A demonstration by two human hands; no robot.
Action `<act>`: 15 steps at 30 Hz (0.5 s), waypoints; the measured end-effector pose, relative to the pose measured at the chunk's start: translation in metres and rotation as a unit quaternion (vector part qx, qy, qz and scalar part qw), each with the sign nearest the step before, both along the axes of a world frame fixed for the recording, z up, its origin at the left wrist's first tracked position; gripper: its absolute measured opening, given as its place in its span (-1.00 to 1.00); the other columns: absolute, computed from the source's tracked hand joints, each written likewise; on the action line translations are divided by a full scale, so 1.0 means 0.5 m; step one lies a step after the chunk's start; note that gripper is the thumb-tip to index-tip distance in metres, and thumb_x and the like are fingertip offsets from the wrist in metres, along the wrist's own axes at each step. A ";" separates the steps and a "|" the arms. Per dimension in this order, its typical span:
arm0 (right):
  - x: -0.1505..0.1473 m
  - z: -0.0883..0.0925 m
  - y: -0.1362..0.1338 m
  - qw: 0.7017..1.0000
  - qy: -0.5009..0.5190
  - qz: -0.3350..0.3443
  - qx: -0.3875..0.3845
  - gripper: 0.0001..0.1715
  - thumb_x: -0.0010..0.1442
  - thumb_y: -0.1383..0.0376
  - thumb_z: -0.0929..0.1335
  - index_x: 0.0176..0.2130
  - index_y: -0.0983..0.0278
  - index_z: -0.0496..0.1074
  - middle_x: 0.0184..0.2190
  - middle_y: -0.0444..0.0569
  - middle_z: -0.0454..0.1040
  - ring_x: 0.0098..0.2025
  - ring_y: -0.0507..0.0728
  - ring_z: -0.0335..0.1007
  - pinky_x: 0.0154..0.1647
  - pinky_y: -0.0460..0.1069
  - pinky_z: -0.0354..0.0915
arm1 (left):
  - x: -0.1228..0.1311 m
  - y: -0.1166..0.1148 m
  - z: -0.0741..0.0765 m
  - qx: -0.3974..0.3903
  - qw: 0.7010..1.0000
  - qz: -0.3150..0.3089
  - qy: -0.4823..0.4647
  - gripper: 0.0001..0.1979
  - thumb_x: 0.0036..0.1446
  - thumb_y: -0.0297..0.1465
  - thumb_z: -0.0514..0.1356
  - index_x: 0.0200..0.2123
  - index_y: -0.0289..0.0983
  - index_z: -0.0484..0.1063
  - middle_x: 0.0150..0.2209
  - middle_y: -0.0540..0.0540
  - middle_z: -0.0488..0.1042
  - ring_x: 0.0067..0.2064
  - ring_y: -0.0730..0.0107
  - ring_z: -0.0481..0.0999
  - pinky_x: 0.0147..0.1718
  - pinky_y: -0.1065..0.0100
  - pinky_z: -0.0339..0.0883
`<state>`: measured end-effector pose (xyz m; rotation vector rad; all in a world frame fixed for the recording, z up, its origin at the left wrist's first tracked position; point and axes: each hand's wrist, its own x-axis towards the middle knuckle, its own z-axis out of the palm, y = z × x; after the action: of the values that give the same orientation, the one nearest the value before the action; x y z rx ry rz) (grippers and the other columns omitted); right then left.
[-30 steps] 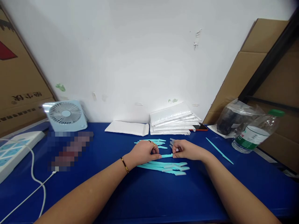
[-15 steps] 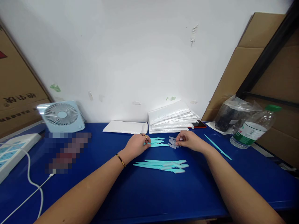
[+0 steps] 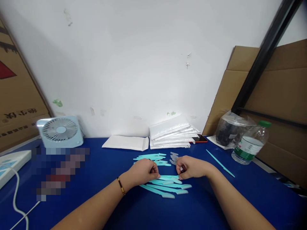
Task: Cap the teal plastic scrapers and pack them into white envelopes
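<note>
Turquoise eyebrow razors lie in two groups on the blue table. My left hand (image 3: 145, 171), with fingers closed, pinches the handle of an eyebrow razor (image 3: 169, 177) over the nearer group (image 3: 165, 188). At that razor's blade end are the closed fingertips of my right hand (image 3: 192, 167); whether a cap is between them I cannot make out. The farther group of razors (image 3: 153, 156) lies just behind my left hand. Several small clear plastic caps (image 3: 173, 157) lie behind my right fingers. One more razor (image 3: 220, 163) lies alone to the right.
White padded envelopes (image 3: 170, 132) are stacked by the wall, with a single envelope (image 3: 124, 142) left of them and a phone (image 3: 199, 139) behind. A water bottle (image 3: 250, 143) and a bagged dark item (image 3: 225, 131) stand right. A fan (image 3: 59, 131) and power strip (image 3: 14, 159) are left.
Both hands have come nearer, from the farther razors and the caps to the nearer group. The nearer razors are now spread differently. The camera view has tilted up slightly.
</note>
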<state>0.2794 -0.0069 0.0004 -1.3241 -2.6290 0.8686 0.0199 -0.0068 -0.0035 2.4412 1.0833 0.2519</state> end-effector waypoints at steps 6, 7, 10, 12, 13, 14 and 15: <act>0.013 -0.005 0.013 0.995 0.048 -0.046 0.071 -0.86 -0.01 0.25 0.39 -0.43 0.31 0.45 -0.39 -0.07 0.37 -0.40 0.03 0.26 -0.42 -0.12 0.15 | -0.017 0.027 0.000 0.028 0.998 0.052 0.003 -0.79 0.01 -0.21 0.15 -0.44 -0.21 0.49 -0.46 0.02 0.49 -0.45 0.47 0.37 -0.53 0.47 0.05; 0.020 -0.005 0.019 0.993 0.052 -0.072 0.080 -0.86 0.00 0.26 0.38 -0.43 0.31 0.45 -0.39 -0.07 0.37 -0.39 0.03 0.27 -0.41 -0.12 0.16 | -0.022 0.033 -0.001 0.027 0.998 0.064 0.003 -0.79 0.01 -0.22 0.15 -0.43 -0.22 0.49 -0.45 0.01 0.49 -0.45 0.47 0.37 -0.52 0.47 0.06; 0.033 -0.003 0.030 0.981 0.060 -0.144 0.115 -0.83 -0.02 0.23 0.40 -0.41 0.30 0.45 -0.41 -0.06 0.39 -0.40 0.05 0.26 -0.42 -0.10 0.15 | -0.035 0.048 -0.004 0.019 0.996 0.083 -0.007 -0.78 0.02 -0.23 0.14 -0.41 -0.23 0.48 -0.43 -0.01 0.49 -0.43 0.44 0.38 -0.50 0.47 0.09; 0.028 0.000 0.030 0.973 0.074 -0.162 0.146 -0.79 -0.03 0.19 0.40 -0.40 0.29 0.46 -0.40 -0.06 0.39 -0.41 0.04 0.24 -0.43 -0.10 0.14 | -0.039 0.050 -0.006 0.017 0.997 0.079 -0.019 -0.79 0.03 -0.24 0.13 -0.41 -0.24 0.47 -0.42 -0.01 0.49 -0.43 0.44 0.39 -0.49 0.47 0.11; 0.022 0.002 0.027 0.971 0.083 -0.160 0.155 -0.78 -0.01 0.17 0.39 -0.40 0.28 0.46 -0.39 -0.07 0.39 -0.42 0.03 0.24 -0.44 -0.10 0.14 | -0.039 0.049 -0.007 0.017 0.997 0.076 -0.025 -0.79 0.03 -0.24 0.12 -0.41 -0.24 0.46 -0.42 -0.01 0.48 -0.43 0.45 0.38 -0.49 0.47 0.11; 0.014 0.002 0.024 0.971 0.093 -0.154 0.157 -0.78 0.01 0.16 0.38 -0.41 0.28 0.46 -0.40 -0.07 0.39 -0.43 0.03 0.23 -0.44 -0.10 0.13 | -0.038 0.048 -0.007 0.017 0.997 0.072 -0.031 -0.79 0.04 -0.25 0.11 -0.41 -0.25 0.46 -0.43 -0.01 0.48 -0.43 0.45 0.38 -0.49 0.47 0.11; 0.006 0.001 0.021 0.972 0.102 -0.147 0.152 -0.76 0.02 0.14 0.37 -0.42 0.28 0.46 -0.41 -0.08 0.39 -0.44 0.02 0.23 -0.45 -0.10 0.13 | -0.038 0.047 -0.008 0.017 0.997 0.068 -0.036 -0.79 0.05 -0.26 0.10 -0.42 -0.25 0.45 -0.43 -0.01 0.48 -0.43 0.45 0.38 -0.49 0.46 0.11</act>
<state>0.2826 0.0035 0.0010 -1.4033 -2.2237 0.5052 0.0010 0.0166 -0.0077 2.3703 1.2243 0.4026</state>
